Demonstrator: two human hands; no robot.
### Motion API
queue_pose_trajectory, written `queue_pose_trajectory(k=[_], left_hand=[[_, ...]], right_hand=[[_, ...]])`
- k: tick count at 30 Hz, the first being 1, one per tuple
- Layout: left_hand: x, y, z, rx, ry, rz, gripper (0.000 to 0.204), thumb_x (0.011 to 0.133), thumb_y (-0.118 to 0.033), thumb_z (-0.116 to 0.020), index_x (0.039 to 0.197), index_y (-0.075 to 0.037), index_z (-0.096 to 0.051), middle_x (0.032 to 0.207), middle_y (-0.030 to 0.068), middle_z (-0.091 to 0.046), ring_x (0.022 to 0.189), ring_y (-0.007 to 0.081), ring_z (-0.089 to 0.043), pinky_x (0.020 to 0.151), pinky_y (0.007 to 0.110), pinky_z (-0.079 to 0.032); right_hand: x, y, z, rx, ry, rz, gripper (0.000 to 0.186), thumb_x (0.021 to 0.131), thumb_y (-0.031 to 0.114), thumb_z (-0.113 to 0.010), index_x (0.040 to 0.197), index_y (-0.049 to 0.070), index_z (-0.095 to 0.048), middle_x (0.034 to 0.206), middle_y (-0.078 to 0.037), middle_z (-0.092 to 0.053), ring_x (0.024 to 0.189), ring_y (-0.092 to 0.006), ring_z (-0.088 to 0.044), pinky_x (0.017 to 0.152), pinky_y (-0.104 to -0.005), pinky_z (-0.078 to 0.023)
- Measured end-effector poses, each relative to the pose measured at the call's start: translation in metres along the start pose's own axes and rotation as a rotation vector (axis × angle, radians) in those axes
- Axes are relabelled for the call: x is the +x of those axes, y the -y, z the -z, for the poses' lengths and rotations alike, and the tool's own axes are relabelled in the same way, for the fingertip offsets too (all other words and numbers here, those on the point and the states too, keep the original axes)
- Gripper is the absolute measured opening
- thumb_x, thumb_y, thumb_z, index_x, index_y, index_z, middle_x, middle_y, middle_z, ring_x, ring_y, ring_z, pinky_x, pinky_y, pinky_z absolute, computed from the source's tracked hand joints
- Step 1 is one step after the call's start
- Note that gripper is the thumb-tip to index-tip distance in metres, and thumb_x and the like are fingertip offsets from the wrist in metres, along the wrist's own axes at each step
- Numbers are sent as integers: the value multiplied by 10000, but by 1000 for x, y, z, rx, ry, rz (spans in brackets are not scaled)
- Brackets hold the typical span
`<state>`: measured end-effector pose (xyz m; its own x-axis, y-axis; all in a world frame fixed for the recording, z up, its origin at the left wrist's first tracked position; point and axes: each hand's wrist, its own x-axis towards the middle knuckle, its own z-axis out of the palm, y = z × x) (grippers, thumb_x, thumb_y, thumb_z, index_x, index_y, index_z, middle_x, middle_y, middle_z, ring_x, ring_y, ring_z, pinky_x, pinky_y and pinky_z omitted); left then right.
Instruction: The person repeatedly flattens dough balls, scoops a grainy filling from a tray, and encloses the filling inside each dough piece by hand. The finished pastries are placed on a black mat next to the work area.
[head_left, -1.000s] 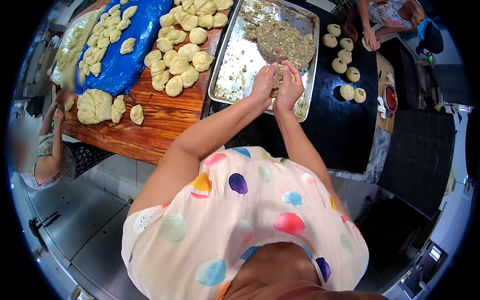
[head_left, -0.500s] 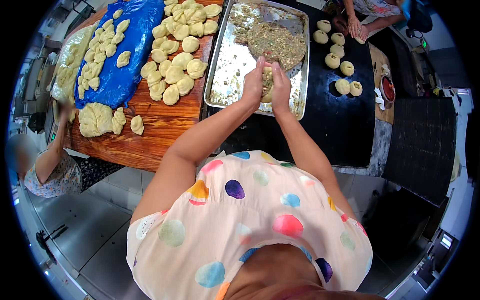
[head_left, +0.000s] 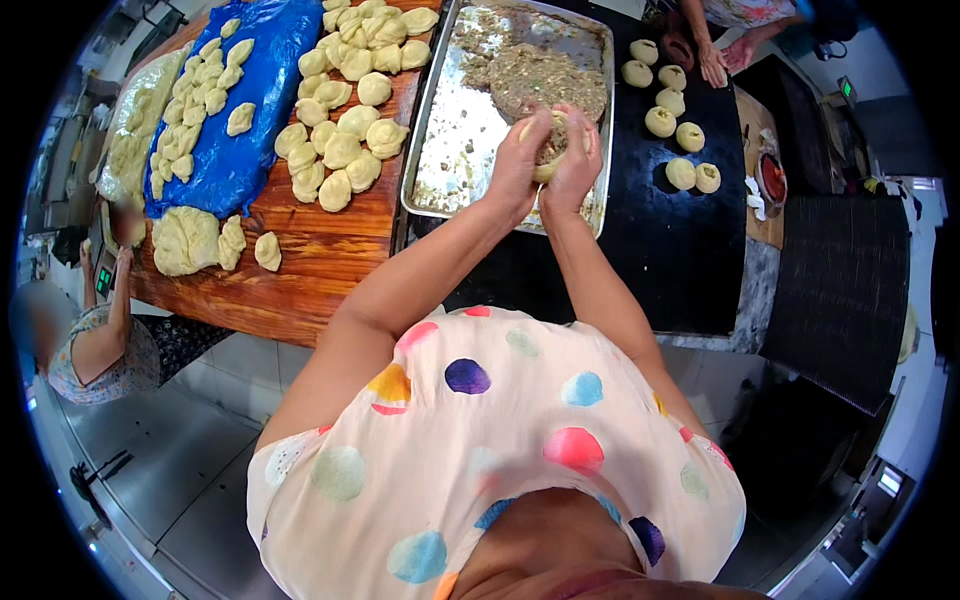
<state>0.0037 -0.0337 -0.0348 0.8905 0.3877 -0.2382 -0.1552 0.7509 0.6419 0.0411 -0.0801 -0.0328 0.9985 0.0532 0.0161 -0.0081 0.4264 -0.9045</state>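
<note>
While both hands cup one bun over the near half of the tray (head_left: 435, 165), left hand (head_left: 518, 165) wraps its left side and right hand (head_left: 575, 172) its right, both curled closed on it. Bun (head_left: 544, 173) is roundish, no clear long axis; top open, filling (head_left: 551, 149) showing in the gap between the hands. Neither hand is nearer to it; it sits squarely between them, fingers pointing away from the body. Key relation: open mouth faces up, fingers and thumbs close around its rim, mound (head_left: 545, 85) of filling just past the fingertips in the tray. Round buns (head_left: 660, 122) stand on the black worktop (head_left: 650, 280), right of the tray, right hand nearer; dough pieces (head_left: 340, 150) lie left on the wooden worktop (head_left: 290, 295), left hand nearer. Hidden: bun's underside and most of its sides, behind palms and fingers. Fingertips blurred, so exact finger contact on the rim is hard to tell. Can't tell if the hands touch the tray; wrists cover part of its near edge. Far dough pieces and tray's far end cut off at top. Co-worker's hands (head_left: 713, 62), upper right: small, grip unclear.
</note>
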Motion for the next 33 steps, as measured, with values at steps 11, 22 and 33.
queue_pose_trajectory(k=[11,22,33], left_hand=[[-2,-11,19,134,-50,34,324,966,-317,-588,1112,-29,-617,905,11,-636,798,89,-598,719,236,-493],[10,-21,18,466,-91,53,513,962,-493,-525,1062,-4,-642,792,31,-610,701,122,-559,618,288,-451],[-13,-7,24,350,-120,-178,351,1014,-324,-495,1067,-7,-636,942,30,-626,833,77,-554,724,239,-457]], right_hand=[[-2,2,25,172,318,-241,329,1004,228,-490,1187,-15,-614,1147,-102,-646,987,-161,-600,920,-299,-448],[-1,-11,15,-127,180,-62,312,1004,192,-475,963,-34,-686,975,-112,-698,914,-181,-638,838,-299,-481],[-30,-5,-11,-320,152,245,201,908,103,-634,1073,-6,-669,1018,-94,-689,981,-169,-632,886,-309,-476]])
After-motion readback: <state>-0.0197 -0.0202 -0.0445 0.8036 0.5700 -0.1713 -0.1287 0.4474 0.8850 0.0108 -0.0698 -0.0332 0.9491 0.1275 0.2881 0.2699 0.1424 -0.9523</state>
